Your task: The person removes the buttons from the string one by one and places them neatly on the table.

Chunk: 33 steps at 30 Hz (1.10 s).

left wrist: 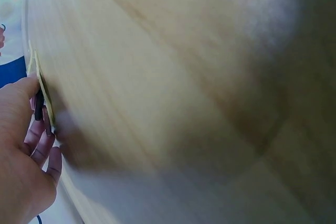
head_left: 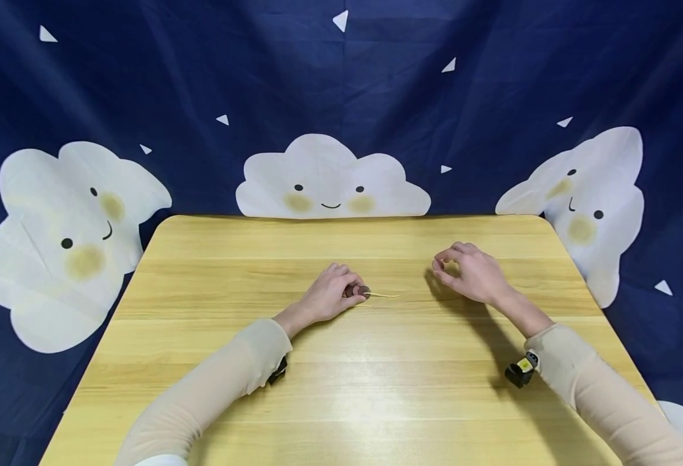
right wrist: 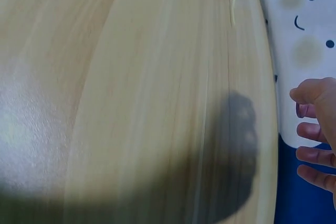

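Near the middle of the table, my left hand (head_left: 328,295) pinches a small dark brown bead-like piece (head_left: 365,291) between thumb and fingers. A thin yellow string (head_left: 385,296) comes out of the piece and points right, and a second strand lies just in front of it. In the left wrist view the string (left wrist: 45,95) runs past the fingertips; the fingers hide part of the brown piece. Off to the right, my right hand (head_left: 474,272) hovers above the table with loosely bent fingers, thumb near the index finger, apart from the string and holding nothing visible.
The light wooden table (head_left: 341,388) has rounded far corners. Behind it hangs a dark blue cloth (head_left: 341,77) printed with smiling white clouds and small triangles. A small black camera (head_left: 520,371) sits at the right wrist, another (head_left: 278,371) at the left.
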Motion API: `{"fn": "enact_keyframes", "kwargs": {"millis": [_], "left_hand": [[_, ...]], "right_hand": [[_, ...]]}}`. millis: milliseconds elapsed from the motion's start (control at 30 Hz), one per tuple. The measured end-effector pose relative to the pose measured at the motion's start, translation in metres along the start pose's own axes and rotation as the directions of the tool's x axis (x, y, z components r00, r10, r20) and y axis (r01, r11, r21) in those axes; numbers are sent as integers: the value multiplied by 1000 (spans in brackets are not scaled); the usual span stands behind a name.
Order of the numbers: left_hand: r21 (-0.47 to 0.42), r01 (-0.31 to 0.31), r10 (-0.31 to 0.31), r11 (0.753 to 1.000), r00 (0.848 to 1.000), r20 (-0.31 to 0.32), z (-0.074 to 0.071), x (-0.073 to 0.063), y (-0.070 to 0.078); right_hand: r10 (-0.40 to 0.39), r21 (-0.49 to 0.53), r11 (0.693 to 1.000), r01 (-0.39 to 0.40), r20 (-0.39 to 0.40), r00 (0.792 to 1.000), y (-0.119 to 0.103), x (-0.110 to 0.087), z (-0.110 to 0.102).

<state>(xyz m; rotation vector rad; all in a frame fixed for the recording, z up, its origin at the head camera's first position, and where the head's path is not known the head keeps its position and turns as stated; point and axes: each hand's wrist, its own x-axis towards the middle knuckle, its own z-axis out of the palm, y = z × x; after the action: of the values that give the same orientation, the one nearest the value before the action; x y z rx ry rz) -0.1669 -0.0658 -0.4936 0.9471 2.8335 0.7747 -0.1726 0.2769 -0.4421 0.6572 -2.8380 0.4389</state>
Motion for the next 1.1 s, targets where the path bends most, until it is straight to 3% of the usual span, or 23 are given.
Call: {"fn": "enact_keyframes", "kwargs": {"millis": [400, 1100], "left_hand": [[1, 6, -6, 1000, 1000, 1, 0, -1, 0], [4, -1, 1, 1000, 1000, 0, 1, 0, -1]], "right_hand": [[88, -23, 996, -86, 69, 994, 22, 3, 9], [156, -42, 988, -151, 140, 978, 37, 15, 26]]}}
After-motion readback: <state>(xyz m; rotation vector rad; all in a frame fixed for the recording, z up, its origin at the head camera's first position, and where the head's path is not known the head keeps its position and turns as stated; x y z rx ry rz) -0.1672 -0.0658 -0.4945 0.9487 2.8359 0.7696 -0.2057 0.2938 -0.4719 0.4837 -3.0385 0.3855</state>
